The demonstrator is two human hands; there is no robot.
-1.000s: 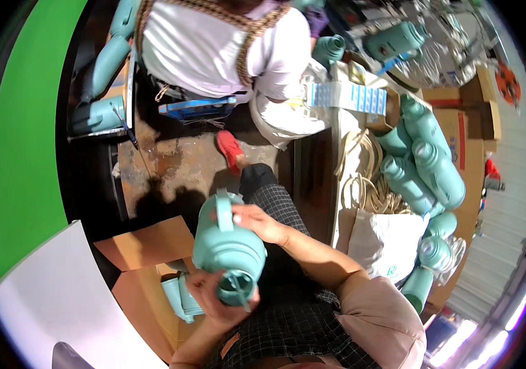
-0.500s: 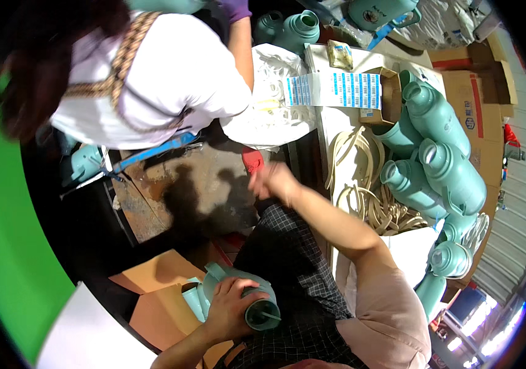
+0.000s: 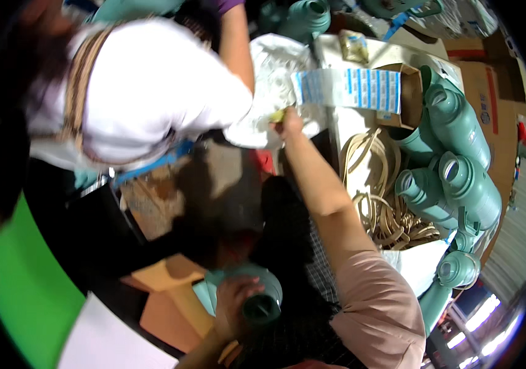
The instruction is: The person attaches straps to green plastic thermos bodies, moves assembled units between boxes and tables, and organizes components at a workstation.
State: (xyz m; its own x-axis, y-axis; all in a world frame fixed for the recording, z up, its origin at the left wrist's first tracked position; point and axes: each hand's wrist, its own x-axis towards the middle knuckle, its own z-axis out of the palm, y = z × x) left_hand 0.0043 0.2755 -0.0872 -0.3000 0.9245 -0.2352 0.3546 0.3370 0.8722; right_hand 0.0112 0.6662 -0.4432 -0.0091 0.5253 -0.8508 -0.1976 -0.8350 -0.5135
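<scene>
Low in the view, my left hand (image 3: 236, 305) is wrapped round the side of a teal thermos flask body (image 3: 263, 283), whose open dark mouth points up toward me. My right arm stretches forward to a white bag (image 3: 247, 130) full of white rings (image 3: 273, 74). Over the near part of that bag, my right hand (image 3: 288, 124) has its fingers curled together. A small yellow-green piece (image 3: 277, 115) shows at the fingertips; what exactly they grip is too small to make out.
A co-worker in a white top (image 3: 146, 86) leans in at the left. On the right, a white table (image 3: 337, 123) bears a label sheet (image 3: 367, 87), cream bands (image 3: 367, 160), a small carton (image 3: 409, 95) and several teal flasks (image 3: 467, 126). An open cardboard box (image 3: 171, 313) stands lower left.
My right hand has moved forward from above the red piece to the white bag, its fingers now at the yellow-green piece. A thin stick in the flask's mouth no longer shows. The view has shifted.
</scene>
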